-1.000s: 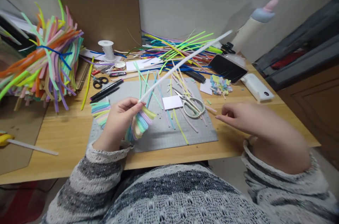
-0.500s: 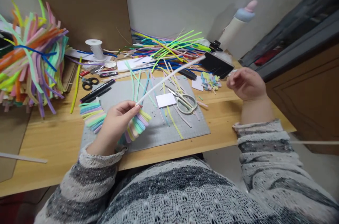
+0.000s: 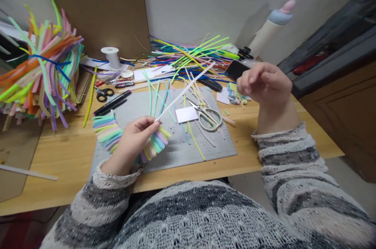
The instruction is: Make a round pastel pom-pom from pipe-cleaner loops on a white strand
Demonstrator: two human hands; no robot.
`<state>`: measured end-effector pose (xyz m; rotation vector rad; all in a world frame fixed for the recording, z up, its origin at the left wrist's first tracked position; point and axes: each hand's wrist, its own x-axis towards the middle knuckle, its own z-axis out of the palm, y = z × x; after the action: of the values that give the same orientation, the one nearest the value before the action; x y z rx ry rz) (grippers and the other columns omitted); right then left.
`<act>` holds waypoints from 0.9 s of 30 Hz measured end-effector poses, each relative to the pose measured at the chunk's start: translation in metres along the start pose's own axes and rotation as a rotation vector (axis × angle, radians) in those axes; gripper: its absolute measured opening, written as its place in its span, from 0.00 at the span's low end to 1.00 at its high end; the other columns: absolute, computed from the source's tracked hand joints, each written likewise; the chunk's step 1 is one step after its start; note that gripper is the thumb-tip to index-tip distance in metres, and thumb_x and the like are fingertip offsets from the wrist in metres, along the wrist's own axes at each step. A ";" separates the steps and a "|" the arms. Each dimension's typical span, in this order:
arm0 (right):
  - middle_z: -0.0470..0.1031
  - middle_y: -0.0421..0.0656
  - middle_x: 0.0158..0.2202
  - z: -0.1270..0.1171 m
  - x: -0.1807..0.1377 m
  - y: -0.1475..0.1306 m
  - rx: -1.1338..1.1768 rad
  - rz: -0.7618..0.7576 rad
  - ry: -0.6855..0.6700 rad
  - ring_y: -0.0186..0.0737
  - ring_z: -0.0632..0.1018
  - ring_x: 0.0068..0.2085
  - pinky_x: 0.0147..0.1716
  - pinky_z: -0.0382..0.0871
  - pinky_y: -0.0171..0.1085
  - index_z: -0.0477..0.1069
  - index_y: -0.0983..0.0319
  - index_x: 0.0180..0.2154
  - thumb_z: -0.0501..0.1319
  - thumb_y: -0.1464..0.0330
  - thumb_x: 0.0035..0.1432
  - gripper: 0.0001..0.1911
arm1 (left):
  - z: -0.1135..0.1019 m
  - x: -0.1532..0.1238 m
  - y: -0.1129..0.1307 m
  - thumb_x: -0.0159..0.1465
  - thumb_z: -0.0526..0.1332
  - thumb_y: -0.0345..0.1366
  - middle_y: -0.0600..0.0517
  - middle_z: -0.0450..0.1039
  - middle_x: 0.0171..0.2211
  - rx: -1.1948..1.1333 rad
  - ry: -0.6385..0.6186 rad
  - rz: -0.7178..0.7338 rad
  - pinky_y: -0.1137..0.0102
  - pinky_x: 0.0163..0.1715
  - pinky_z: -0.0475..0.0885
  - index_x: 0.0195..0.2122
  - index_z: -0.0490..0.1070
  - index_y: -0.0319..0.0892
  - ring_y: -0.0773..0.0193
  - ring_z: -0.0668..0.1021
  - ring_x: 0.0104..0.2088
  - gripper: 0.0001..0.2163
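My left hand (image 3: 136,135) is closed over the cutting mat, thumb and fingers pinching the lower end of a white pipe cleaner (image 3: 185,93) that slants up to the right. On both sides of that hand shows a row of short pastel pipe cleaner pieces (image 3: 107,133), packed side by side; the hand covers its middle. My right hand (image 3: 266,82) is raised over the table's right side, fingers curled together and apart from the white pipe cleaner. Whatever it may pinch is too small to see. Light-handled scissors (image 3: 210,119) lie on the mat beside a white card (image 3: 187,114).
The grey cutting mat (image 3: 211,151) carries loose pastel pipe cleaners. A big tied bundle of pipe cleaners (image 3: 44,68) stands left, near black scissors (image 3: 105,94), markers (image 3: 113,102) and a white spool (image 3: 111,59). More pipe cleaners (image 3: 194,55) pile at the wall; a phone (image 3: 236,69) stands right.
My right hand has moved left and slightly up, now overlapping the phone. The white pipe cleaner's far end appears shorter and further left. My left hand keeps its pinch.
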<state>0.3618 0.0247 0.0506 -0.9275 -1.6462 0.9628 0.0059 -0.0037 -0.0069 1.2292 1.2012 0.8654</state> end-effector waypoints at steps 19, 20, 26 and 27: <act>0.70 0.40 0.23 0.050 -0.032 0.008 -0.592 0.644 -0.133 0.31 0.66 0.22 0.22 0.56 0.33 0.70 0.62 0.27 0.56 0.58 0.52 0.14 | 0.001 -0.001 0.001 0.52 0.68 0.44 0.54 0.72 0.25 -0.003 0.032 0.028 0.75 0.27 0.66 0.29 0.74 0.39 0.69 0.72 0.25 0.13; 0.70 0.40 0.23 0.043 -0.034 0.002 -0.504 0.668 -0.111 0.31 0.65 0.21 0.21 0.56 0.33 0.70 0.62 0.28 0.56 0.58 0.52 0.14 | 0.001 -0.001 0.001 0.52 0.68 0.44 0.54 0.72 0.25 -0.002 0.024 0.034 0.75 0.27 0.66 0.30 0.74 0.39 0.69 0.72 0.25 0.13; 0.68 0.39 0.18 0.007 -0.062 -0.010 -0.762 0.817 0.007 0.33 0.67 0.18 0.21 0.57 0.35 0.65 0.61 0.26 0.56 0.60 0.55 0.12 | -0.001 -0.002 -0.003 0.55 0.66 0.44 0.54 0.73 0.27 0.004 0.016 0.061 0.75 0.27 0.67 0.31 0.74 0.39 0.69 0.72 0.26 0.12; 0.67 0.39 0.16 0.003 -0.068 -0.008 -0.890 0.892 -0.025 0.35 0.68 0.18 0.21 0.57 0.36 0.64 0.60 0.24 0.56 0.60 0.56 0.13 | -0.001 -0.002 -0.003 0.55 0.66 0.44 0.53 0.73 0.27 0.002 0.016 0.067 0.75 0.27 0.67 0.31 0.74 0.39 0.68 0.73 0.26 0.12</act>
<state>0.3735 -0.0403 0.0329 -2.3857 -1.6876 0.7452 0.0043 -0.0058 -0.0099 1.2726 1.1799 0.9253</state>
